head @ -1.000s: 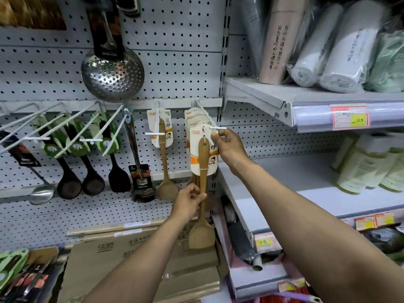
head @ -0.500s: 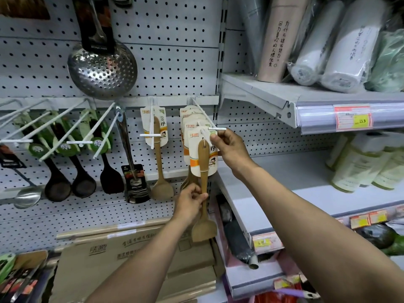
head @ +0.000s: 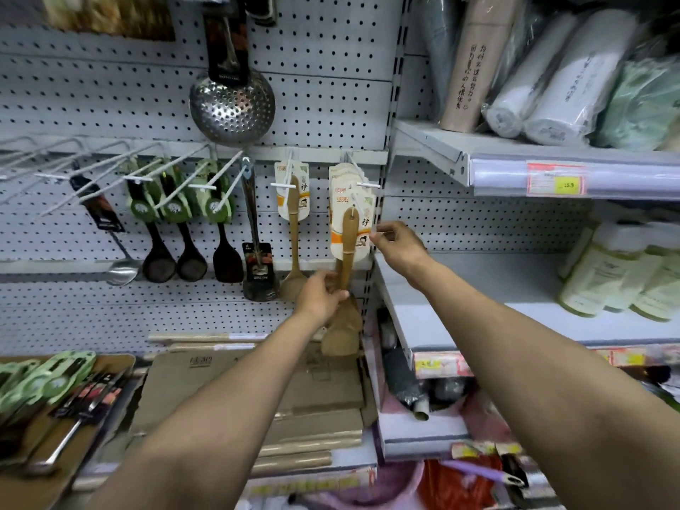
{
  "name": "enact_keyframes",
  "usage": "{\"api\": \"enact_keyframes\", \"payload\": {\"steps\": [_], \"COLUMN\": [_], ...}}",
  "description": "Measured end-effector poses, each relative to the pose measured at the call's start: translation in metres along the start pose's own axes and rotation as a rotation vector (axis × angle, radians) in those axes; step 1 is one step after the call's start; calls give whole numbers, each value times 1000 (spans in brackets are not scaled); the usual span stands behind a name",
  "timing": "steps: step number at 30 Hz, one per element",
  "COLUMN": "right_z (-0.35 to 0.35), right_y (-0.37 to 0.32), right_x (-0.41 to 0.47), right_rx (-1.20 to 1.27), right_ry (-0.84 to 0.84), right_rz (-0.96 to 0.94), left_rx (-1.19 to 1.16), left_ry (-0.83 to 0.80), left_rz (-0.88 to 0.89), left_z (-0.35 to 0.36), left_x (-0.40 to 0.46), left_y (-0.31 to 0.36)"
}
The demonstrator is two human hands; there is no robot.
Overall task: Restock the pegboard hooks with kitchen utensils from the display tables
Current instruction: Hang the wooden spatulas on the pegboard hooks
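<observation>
A person's left hand (head: 323,294) grips the handle of a wooden spatula (head: 346,281) hanging on a pegboard hook (head: 362,185), steadying it, while the right hand (head: 395,242) pinches its cardboard tag (head: 362,233), apparently to seat it.

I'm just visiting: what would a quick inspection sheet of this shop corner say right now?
Surface: white perforated pegboard with white wire hooks.
Job's things: carded wooden spatula hanging on the hook; more behind it.
Clutter: flat cardboard boxes below.
Grippers: left hand grips the spatula handle; right hand at the card edge.
Cables: nothing seen.
Surroundings: steel perforated skimmer, dark ladles, rolled goods on shelf.
</observation>
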State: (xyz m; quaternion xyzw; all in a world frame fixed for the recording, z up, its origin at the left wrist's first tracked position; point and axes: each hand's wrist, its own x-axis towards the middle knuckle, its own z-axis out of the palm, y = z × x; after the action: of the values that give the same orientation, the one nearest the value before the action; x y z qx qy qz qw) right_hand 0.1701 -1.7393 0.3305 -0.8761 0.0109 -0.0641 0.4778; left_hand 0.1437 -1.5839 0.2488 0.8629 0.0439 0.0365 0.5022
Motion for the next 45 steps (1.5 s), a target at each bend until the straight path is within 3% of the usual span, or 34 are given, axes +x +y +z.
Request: {"api": "enact_keyframes", "payload": {"steps": [3, 11, 20, 30, 45], "right_z": [-14, -34, 23, 186, 469], "right_y": [-6, -63, -128, -212, -388], "right_x": [-29, -110, -207, -300, -425], "right_rx": [-187, -676, -699, -598, -463], "right_ry": [-60, -133, -179, -272, -477], "right_rz": [-90, -560, -858, -1029, -1163], "left_rx": [99, 425, 608, 818, 884], "left_ry": [49, 241, 429, 560, 650], "left_rz": [56, 193, 171, 73, -100], "left_z": [-29, -129, -241, -393, -660], "left_x": [-32, -150, -279, -367, -459], "left_y": [14, 41, 21, -81, -238]}}
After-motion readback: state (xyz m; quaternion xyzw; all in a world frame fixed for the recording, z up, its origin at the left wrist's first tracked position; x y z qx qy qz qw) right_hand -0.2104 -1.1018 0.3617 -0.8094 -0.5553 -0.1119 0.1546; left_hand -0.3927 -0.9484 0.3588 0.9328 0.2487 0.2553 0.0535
